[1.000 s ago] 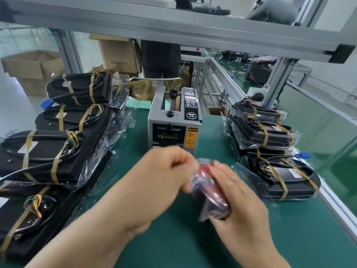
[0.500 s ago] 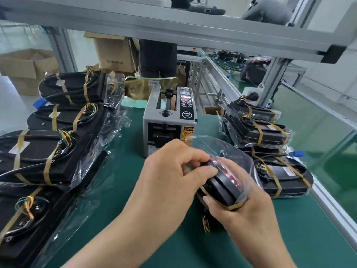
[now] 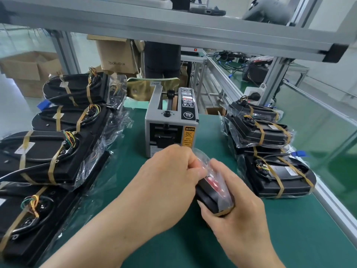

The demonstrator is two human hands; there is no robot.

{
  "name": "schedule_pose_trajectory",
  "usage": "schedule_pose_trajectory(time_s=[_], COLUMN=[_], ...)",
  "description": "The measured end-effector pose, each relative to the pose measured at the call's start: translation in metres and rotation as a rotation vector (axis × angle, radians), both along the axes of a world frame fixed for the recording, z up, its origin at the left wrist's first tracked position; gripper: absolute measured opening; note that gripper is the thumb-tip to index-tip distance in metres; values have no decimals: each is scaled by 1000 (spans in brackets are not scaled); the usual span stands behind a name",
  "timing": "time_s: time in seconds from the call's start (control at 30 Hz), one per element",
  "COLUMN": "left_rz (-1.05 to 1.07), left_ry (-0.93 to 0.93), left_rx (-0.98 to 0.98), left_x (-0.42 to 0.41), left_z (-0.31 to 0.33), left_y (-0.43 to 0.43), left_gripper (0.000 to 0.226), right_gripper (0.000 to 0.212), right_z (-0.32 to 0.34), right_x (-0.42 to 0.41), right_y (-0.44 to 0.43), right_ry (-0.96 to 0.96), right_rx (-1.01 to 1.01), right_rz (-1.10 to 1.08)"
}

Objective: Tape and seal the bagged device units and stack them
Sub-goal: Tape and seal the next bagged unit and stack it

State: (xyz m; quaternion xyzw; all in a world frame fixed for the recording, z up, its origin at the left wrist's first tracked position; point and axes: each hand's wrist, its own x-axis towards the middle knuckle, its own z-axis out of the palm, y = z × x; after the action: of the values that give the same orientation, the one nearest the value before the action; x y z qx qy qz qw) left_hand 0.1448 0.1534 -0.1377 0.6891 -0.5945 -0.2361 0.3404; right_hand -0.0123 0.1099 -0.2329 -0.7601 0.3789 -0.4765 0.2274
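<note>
The green bench (image 3: 289, 238) is flanked by a row (image 3: 38, 155) of units at nine o'clock, each bound with tan tape (image 3: 51, 167), and by a stack (image 3: 270, 136) of taped units at two o'clock, whose upper ones are tilted. A dispenser (image 3: 170, 128) is set at twelve o'clock, just beyond the hands.

At the centre one unit (image 3: 208, 200) is held above the bench in its bag (image 3: 220, 188). It is gripped by the right hand (image 3: 239, 209), whose fingers are curled round its lower end. The loose film at its top is pinched by the left hand (image 3: 166, 182), whose fingers are curled tight. Whether a strip is waiting at the dispenser's slot cannot be told, since it is partly hidden.

The fold is judged likely to spring open if the pinch is released to fetch tape. The slick film could let the unit slide. The tilted stack could be toppled by another unit laid carelessly on top.
</note>
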Motion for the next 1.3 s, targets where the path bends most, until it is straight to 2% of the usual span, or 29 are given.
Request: schedule_pose_trajectory(time_s=[0.1, 0.17, 0.27, 0.4, 0.47, 0.63, 0.73, 0.8, 0.87, 0.9, 0.97, 1.0, 1.07, 1.17, 1.23, 1.3], left_rz=[-26, -122, -233, -108, -123, -135, -66, -99, -169, -226, -384, -418, -328, 65, 284, 391], left_ry=[94, 194, 296, 357, 352, 317, 187, 57, 2, 42, 237, 327, 415, 401, 550, 799], left_rx=[72, 137, 175, -38, -75, -126, -303, -433, -462, -441, -390, -380, -346, -257, -163, -97], left_x=[7, 9, 8, 26, 32, 25, 15, 7, -1, -2, 1, 5, 16, 32, 44, 53], left_z=[-5, -3, 4, 12, 10, -14, -19, -17, -17, -17, -15, -14, -16, -31, -47, -61], left_y=[4, 8, 13, 3, 0, 8, 9, 7, 7, 7, 10, 12, 11, -10, -34, -58], left_gripper=[26, 24, 15, 10, 9, 9, 17, 23, 27, 22, 6, 15, 35, 48, 33, 17], right_gripper=[108, 104, 87, 73, 70, 71, 68, 67, 67, 66, 67, 69, 74, 77, 77, 78], right_z=[3, 6, 16, 26, 27, 28, 28, 28, 28, 28, 25, 24, 24, 29, 30, 29], right_x=[3, 3, -7, -18, -16, -17, -16, -15, -16, -16, -18, -18, -18, -17, -13, -9], right_y=[3, 2, -5, -2, 4, 4, 4, 4, 3, 3, 2, 1, -1, -4, -3, -1], right_ry=[167, 204, 151, -32, -153, -184, -152, -168, -190, -202, -230, -252, -283, -293, -214, -153], right_rx=[-134, -148, -6, 230, 362, 378, 352, 352, 358, 370, 398, 409, 414, 404, 375, 332], right_rz=[-89, -136, -208, 53, 185, 234, 225, 225, 238, 242, 227, 211, 147, 59, 29, -18])
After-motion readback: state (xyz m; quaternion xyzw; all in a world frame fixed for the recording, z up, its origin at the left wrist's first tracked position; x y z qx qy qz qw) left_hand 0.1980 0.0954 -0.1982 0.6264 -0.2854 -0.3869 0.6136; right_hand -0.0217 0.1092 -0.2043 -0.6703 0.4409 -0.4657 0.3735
